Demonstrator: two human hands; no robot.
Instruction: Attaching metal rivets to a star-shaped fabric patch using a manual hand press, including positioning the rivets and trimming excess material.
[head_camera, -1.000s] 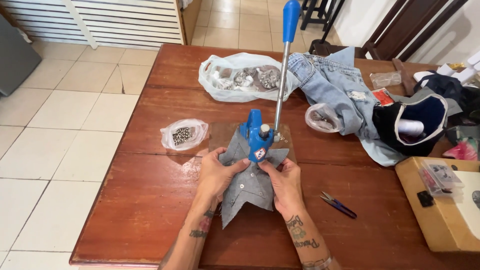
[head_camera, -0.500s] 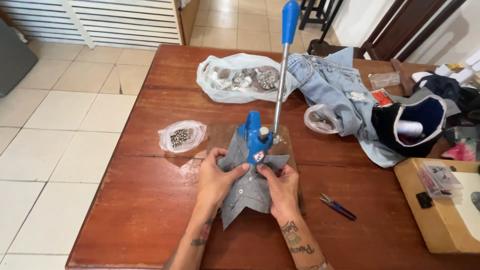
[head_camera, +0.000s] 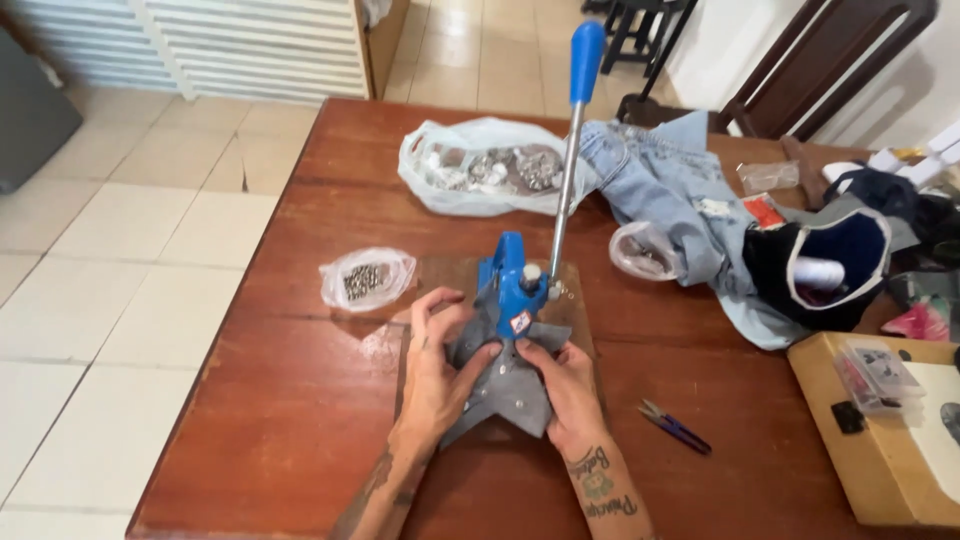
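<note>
Grey fabric piece (head_camera: 505, 385) held flat under a blue hand press (head_camera: 515, 290) on a dark red wooden table (head_camera: 280, 400).

Fabric is matte, star-like in outline, with small metal studs on its surface; it lies on the press's brown base board, at the table's near edge. Left hand (head_camera: 435, 375) rests on the fabric's left side, fingers curled narrow and pinching its edge; right hand (head_camera: 565, 385) presses the right side, fingers bent, thumb on the cloth. One press, with one upright steel lever and blue grip (head_camera: 585, 50). Three clear plastic bags of metal parts: small (head_camera: 365, 280), large (head_camera: 490, 175), and one beside the denim garment (head_camera: 680, 200). One purple snips (head_camera: 675, 428) lies right of the hands.
</note>
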